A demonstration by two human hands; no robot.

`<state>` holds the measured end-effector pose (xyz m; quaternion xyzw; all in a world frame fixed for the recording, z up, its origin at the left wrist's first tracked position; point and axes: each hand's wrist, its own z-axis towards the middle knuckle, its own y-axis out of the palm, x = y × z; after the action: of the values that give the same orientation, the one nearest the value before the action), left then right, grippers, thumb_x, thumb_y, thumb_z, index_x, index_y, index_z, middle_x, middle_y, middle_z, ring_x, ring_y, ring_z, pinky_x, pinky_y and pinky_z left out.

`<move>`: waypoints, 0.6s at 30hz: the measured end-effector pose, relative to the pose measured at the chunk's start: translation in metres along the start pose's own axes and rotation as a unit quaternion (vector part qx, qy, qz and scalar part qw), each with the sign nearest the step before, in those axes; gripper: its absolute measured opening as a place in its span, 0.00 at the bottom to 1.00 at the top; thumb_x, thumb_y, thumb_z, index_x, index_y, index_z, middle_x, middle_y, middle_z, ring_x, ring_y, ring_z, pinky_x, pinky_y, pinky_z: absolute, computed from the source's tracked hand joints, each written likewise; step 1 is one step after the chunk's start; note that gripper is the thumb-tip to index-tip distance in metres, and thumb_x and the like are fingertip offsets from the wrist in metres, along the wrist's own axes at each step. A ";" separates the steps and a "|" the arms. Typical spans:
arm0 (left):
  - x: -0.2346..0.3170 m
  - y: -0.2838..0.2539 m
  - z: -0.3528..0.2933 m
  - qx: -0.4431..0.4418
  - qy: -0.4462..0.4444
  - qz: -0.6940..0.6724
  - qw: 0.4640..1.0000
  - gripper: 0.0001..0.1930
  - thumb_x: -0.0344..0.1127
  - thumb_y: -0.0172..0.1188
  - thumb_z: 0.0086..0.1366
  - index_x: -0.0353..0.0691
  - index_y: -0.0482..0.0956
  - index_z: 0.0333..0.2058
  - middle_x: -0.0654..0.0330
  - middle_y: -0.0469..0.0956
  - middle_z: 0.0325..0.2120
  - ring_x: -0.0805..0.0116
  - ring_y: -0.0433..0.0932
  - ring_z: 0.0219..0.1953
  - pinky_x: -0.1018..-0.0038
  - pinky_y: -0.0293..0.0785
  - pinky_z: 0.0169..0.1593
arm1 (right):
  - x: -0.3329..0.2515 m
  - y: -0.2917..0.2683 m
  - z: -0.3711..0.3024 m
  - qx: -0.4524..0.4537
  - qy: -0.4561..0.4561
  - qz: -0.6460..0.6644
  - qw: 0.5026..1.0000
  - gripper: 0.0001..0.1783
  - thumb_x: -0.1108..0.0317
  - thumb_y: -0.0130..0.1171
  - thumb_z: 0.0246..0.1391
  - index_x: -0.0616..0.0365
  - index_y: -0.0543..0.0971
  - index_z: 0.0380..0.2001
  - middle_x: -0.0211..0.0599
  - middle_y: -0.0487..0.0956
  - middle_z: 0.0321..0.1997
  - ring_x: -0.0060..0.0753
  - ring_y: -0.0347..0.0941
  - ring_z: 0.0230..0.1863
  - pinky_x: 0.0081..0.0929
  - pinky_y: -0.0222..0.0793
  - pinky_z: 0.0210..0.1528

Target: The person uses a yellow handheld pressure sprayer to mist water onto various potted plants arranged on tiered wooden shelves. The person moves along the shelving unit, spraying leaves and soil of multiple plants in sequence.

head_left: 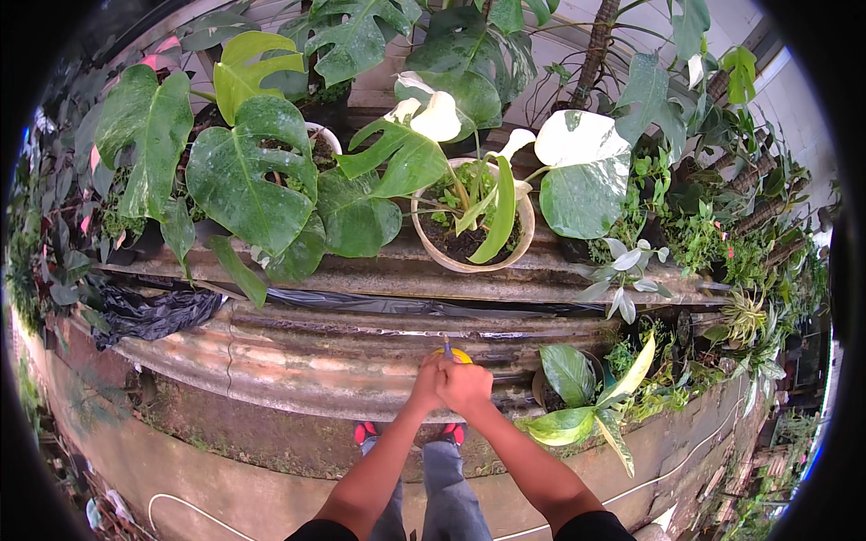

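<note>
Just above the front of a weathered corrugated sheet (298, 347), my two hands are brought together with fingers closed. My left hand (424, 383) and my right hand (465, 386) touch each other around a small yellow thing with a narrow pointed tip (446, 348). The tip points away from me; most of the thing is hidden by my fingers, so its kind is unclear. Beyond it, a round pale pot (424, 245) holds a variegated monstera with white and green leaves (583, 176). To the right of my hands grows a low plant with yellow-green leaves (564, 427).
Large green monstera leaves (250, 171) spread at the far left. Crumpled black plastic (155, 311) lies on the ledge, and a black strip (433, 305) runs along it. A white hose or cord (194, 501) lies on the ground. My feet in red-and-black footwear (364, 431) stand against the ledge.
</note>
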<state>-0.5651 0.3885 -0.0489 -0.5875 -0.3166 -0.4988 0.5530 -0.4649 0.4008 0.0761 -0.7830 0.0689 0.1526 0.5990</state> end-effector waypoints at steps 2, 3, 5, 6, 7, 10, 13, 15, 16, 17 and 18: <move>0.018 -0.003 -0.003 -0.002 0.011 -0.034 0.999 0.26 0.43 0.71 0.51 0.40 0.76 0.48 0.52 0.77 0.47 0.50 0.73 0.55 0.59 0.63 0.61 | 0.004 -0.005 -0.007 0.015 0.013 0.002 1.000 0.09 0.58 0.53 0.53 0.42 0.82 0.32 0.43 0.82 0.22 0.52 0.81 0.24 0.50 0.77 0.28; 0.024 -0.005 -0.007 -0.003 0.014 -0.051 0.999 0.28 0.42 0.72 0.51 0.40 0.74 0.50 0.53 0.76 0.48 0.52 0.72 0.56 0.60 0.62 0.62 | 0.005 -0.004 -0.011 0.020 0.019 0.003 1.000 0.09 0.58 0.53 0.53 0.42 0.82 0.32 0.42 0.82 0.22 0.52 0.80 0.24 0.50 0.77 0.28; 0.032 -0.014 -0.010 -0.062 -0.034 -0.072 0.995 0.44 0.44 0.79 0.43 0.39 0.70 0.59 0.49 0.69 0.61 0.48 0.65 0.66 0.59 0.58 0.69 | 0.013 -0.002 -0.010 0.031 0.027 0.010 0.999 0.07 0.58 0.54 0.53 0.44 0.79 0.30 0.42 0.80 0.20 0.53 0.80 0.23 0.50 0.75 0.27; 0.039 -0.018 -0.017 -0.063 -0.044 -0.075 0.994 0.48 0.45 0.80 0.41 0.39 0.68 0.62 0.48 0.66 0.63 0.47 0.62 0.68 0.59 0.57 0.70 | 0.018 -0.002 -0.010 0.030 0.021 0.017 0.999 0.07 0.58 0.54 0.53 0.44 0.78 0.31 0.41 0.80 0.20 0.53 0.79 0.23 0.51 0.75 0.26; 0.051 -0.029 -0.023 -0.065 -0.055 -0.073 0.994 0.52 0.45 0.80 0.40 0.39 0.65 0.65 0.48 0.63 0.66 0.47 0.59 0.71 0.59 0.56 0.71 | 0.018 -0.002 -0.013 0.030 0.014 0.029 0.999 0.07 0.58 0.54 0.53 0.45 0.77 0.31 0.41 0.80 0.20 0.54 0.79 0.23 0.52 0.74 0.25; 0.057 -0.060 -0.020 -0.123 -0.085 0.045 0.988 0.58 0.48 0.81 0.38 0.41 0.60 0.68 0.48 0.59 0.69 0.48 0.57 0.72 0.57 0.57 0.71 | 0.015 -0.008 -0.017 0.035 0.013 0.102 0.994 0.10 0.55 0.57 0.56 0.46 0.74 0.34 0.42 0.79 0.19 0.55 0.79 0.24 0.50 0.72 0.27; 0.088 -0.084 -0.015 0.028 -0.070 -0.026 0.997 0.60 0.47 0.81 0.40 0.39 0.57 0.70 0.47 0.58 0.69 0.48 0.55 0.73 0.56 0.53 0.73 | 0.021 -0.007 -0.023 0.050 0.057 0.154 0.985 0.13 0.50 0.56 0.61 0.47 0.73 0.36 0.42 0.79 0.21 0.56 0.79 0.25 0.49 0.72 0.27; 0.109 -0.086 -0.008 0.077 0.029 0.038 0.996 0.55 0.48 0.81 0.41 0.40 0.61 0.66 0.49 0.62 0.67 0.48 0.59 0.70 0.54 0.56 0.71 | 0.034 0.008 -0.027 0.086 0.038 0.212 0.973 0.14 0.49 0.54 0.65 0.47 0.74 0.38 0.42 0.80 0.22 0.55 0.79 0.25 0.47 0.71 0.27; 0.126 -0.088 0.000 0.089 0.070 0.068 0.991 0.53 0.48 0.81 0.41 0.40 0.64 0.65 0.49 0.63 0.66 0.48 0.60 0.69 0.54 0.57 0.71 | 0.036 0.013 -0.030 0.103 0.036 0.238 0.965 0.14 0.50 0.54 0.65 0.47 0.74 0.38 0.42 0.79 0.21 0.55 0.79 0.25 0.47 0.71 0.27; 0.133 -0.086 0.006 0.098 0.111 0.096 0.984 0.51 0.48 0.81 0.41 0.40 0.66 0.63 0.50 0.63 0.65 0.47 0.61 0.69 0.53 0.57 0.70 | 0.039 0.020 -0.037 0.119 0.037 0.263 0.957 0.13 0.50 0.54 0.65 0.47 0.74 0.38 0.41 0.79 0.21 0.54 0.79 0.24 0.46 0.71 0.27; 0.132 -0.082 0.017 0.081 0.131 0.094 0.984 0.47 0.48 0.80 0.42 0.40 0.68 0.61 0.51 0.66 0.63 0.48 0.64 0.66 0.54 0.60 0.69 | 0.041 0.028 -0.039 0.145 0.040 0.195 0.969 0.17 0.48 0.51 0.67 0.50 0.74 0.38 0.42 0.78 0.22 0.54 0.78 0.24 0.44 0.70 0.27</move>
<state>-0.5971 0.3970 0.1045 -0.4973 -0.2239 -0.4903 0.6798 -0.4287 0.3592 0.0462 -0.6649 0.2656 0.2241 0.6612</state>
